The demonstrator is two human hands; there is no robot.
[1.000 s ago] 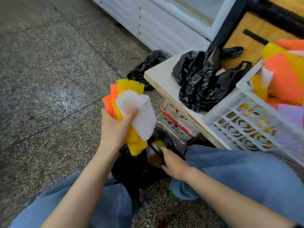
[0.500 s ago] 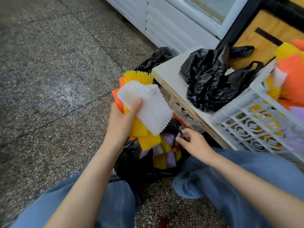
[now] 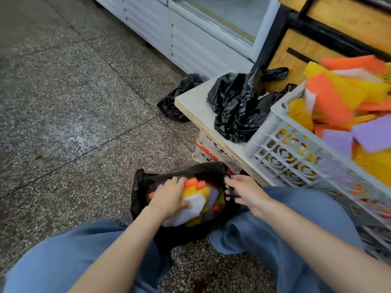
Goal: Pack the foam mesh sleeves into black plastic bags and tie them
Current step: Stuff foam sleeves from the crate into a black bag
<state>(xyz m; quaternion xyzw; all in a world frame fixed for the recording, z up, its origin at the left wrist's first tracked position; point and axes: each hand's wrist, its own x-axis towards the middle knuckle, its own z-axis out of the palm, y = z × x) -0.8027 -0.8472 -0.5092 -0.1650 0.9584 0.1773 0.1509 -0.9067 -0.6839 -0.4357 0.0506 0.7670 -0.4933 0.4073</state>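
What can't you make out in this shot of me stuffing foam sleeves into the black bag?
Head view only:
- Depth of the open black bag: hidden by the foam mesh sleeves and left hand.
- The white crate: cut off by the right edge, blurred; sleeve count unclear.
- The lower crate: mostly hidden under the board.

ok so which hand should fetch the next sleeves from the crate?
Right, probably. The right hand only pinches the black bag rim, beside the white crate; the left hand is down inside the bag, gripping the sleeve bundle.
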